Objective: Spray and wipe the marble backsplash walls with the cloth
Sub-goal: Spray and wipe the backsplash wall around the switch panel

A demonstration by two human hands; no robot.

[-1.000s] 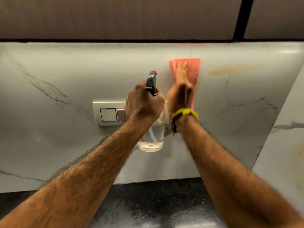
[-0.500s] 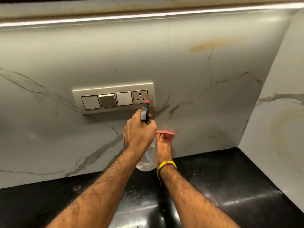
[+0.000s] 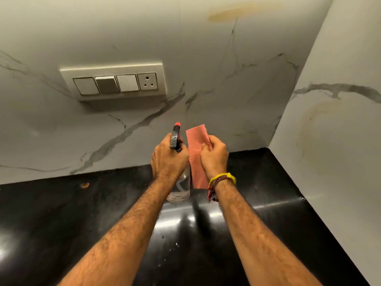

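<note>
White marble backsplash [image 3: 206,75] with grey veins rises behind a glossy black surface [image 3: 278,203] and turns a corner at the right, where a second marble wall [image 3: 340,131] carries a faint brownish ring stain. A yellowish smear sits high on the back wall near the top edge. A switch panel [image 3: 115,82] with three switches and a socket is set into the back wall, left of centre.

Both forearms reach out over the surface toward its back edge. The left hand [image 3: 168,157] has its fingers wrapped around the neck of a clear spray bottle [image 3: 179,188], whose black trigger head with a red nozzle tip points at the back wall. Just beside it, the right hand [image 3: 214,155] pinches a pink cloth [image 3: 195,141] between thumb and fingers; the cloth hangs as a folded strip in the air, off the wall, its lower end above the surface. A yellow band [image 3: 223,178] circles the right wrist.
</note>
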